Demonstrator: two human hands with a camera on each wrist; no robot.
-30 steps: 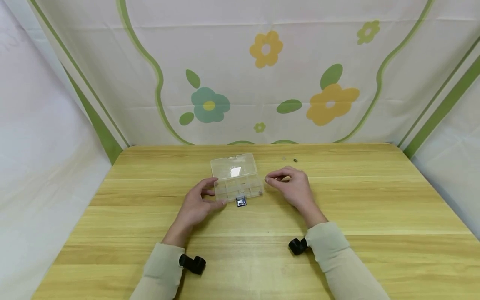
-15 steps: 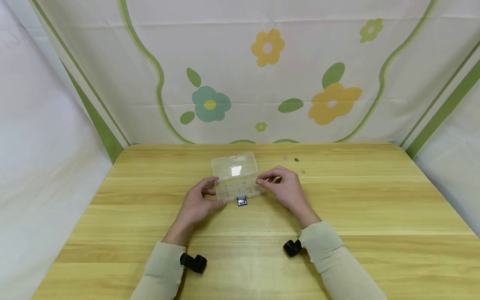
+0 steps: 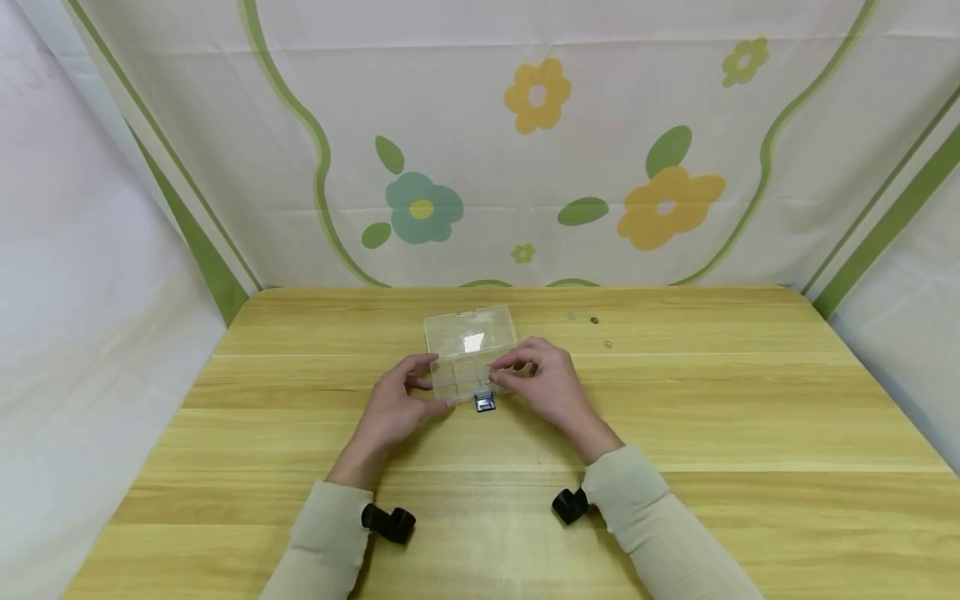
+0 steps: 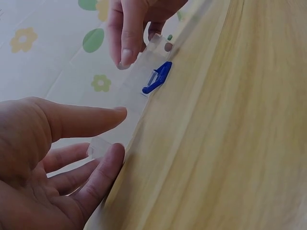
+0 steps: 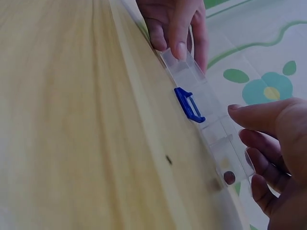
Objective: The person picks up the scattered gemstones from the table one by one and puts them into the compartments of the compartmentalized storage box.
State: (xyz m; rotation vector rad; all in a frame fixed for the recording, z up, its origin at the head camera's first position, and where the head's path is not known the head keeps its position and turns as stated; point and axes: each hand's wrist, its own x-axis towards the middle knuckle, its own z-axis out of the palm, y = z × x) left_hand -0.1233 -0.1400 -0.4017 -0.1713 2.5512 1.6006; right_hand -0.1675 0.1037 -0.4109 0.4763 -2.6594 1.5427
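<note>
Here my clear plastic box (image 3: pixel 471 358) lies on the wooden surface (image 3: pixel 675 417), a little back from the middle, with its long axis running left to right across me and its blue latch (image 3: pixel 483 403) pointing toward me. The lid stands open, tilted back toward the flowered cloth (image 3: pixel 525 150) behind.

My left hand (image 3: pixel 390 408) grips the box's left end: the thumb sits at the near corner and the curled fingers (image 4: pixel 103 117) wrap the side wall. My right hand (image 3: pixel 543 383) reaches over the right half, thumb and forefinger drawn together above the compartments as if pinching something, though I cannot tell what, if anything, sits between them.

The box is split by thin walls into small cells. In the right wrist view a small dark round piece (image 5: pixel 230 178) shows through the wall of a cell at the right end; the other cells are too clear and glary to read.

Beyond the box, to my right, two tiny dark specks (image 3: pixel 594 320) lie on the surface, too small to make out.
</note>
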